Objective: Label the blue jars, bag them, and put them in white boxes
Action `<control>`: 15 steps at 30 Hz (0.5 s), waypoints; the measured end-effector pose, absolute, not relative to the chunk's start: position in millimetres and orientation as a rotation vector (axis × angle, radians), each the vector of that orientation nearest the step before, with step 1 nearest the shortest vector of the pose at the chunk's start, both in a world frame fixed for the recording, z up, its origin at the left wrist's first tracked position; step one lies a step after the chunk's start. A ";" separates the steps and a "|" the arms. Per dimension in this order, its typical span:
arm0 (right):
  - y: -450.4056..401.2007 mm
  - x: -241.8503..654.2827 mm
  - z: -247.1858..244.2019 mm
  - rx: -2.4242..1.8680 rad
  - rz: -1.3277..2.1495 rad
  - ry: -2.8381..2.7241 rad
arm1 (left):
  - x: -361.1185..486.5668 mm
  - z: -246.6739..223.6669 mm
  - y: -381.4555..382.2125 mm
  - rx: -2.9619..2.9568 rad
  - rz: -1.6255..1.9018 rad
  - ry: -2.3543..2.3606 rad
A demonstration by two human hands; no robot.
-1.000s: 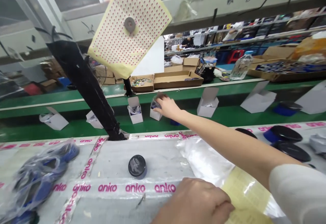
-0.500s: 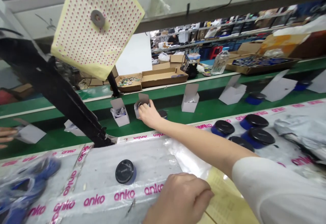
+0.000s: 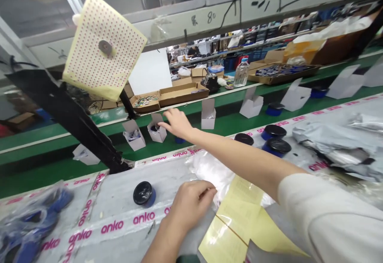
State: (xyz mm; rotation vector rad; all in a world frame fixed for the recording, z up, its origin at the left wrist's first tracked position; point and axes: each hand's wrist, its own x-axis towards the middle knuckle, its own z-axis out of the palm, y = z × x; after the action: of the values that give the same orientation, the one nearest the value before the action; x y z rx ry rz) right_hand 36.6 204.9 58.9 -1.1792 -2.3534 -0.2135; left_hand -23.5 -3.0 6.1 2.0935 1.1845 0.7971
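Note:
My right hand (image 3: 177,123) is stretched over the green conveyor, fingers apart and holding nothing, just right of an open small white box (image 3: 157,134) with something dark inside. A blue item (image 3: 179,140) sits partly hidden under that hand. My left hand (image 3: 193,203) hovers low over the plastic-covered table, its fingers curled toward the thumb with nothing visible in them. To its left stands a round blue container with a black lid (image 3: 143,193). Yellow printed sheets (image 3: 236,219) and clear plastic bags (image 3: 209,169) lie right of my left hand.
More open white boxes (image 3: 208,115) line the conveyor (image 3: 191,135). Several lidded containers (image 3: 277,146) stand at right; bagged blue items (image 3: 36,223) lie at left. A black post (image 3: 80,123) rises at left beside a hanging dotted sheet (image 3: 119,36).
My right hand has come out of the small white box, opened and moved slightly right. My left hand has shifted up and left, its curl looser. The view has shifted; the person's hand at far left is gone.

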 end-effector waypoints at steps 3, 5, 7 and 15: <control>208.4 56.6 37.3 -1.322 -0.031 -2.412 | -30.9 1.0 4.3 1.914 0.906 1.316; 209.4 60.6 25.3 -1.353 0.100 -2.480 | -36.1 -4.4 10.3 1.812 0.964 1.399; 206.6 62.4 22.0 -1.345 0.203 -2.509 | -41.2 -9.6 16.1 1.759 1.008 1.462; 123.6 127.0 32.2 -1.019 0.450 -2.576 | -48.3 -9.0 23.0 1.581 1.267 1.594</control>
State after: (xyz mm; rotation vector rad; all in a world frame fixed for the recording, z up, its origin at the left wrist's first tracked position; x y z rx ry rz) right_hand 127.0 123.6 32.2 -1.0186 -2.5761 0.4499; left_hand -48.3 23.0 -9.0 1.5806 1.5938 1.2667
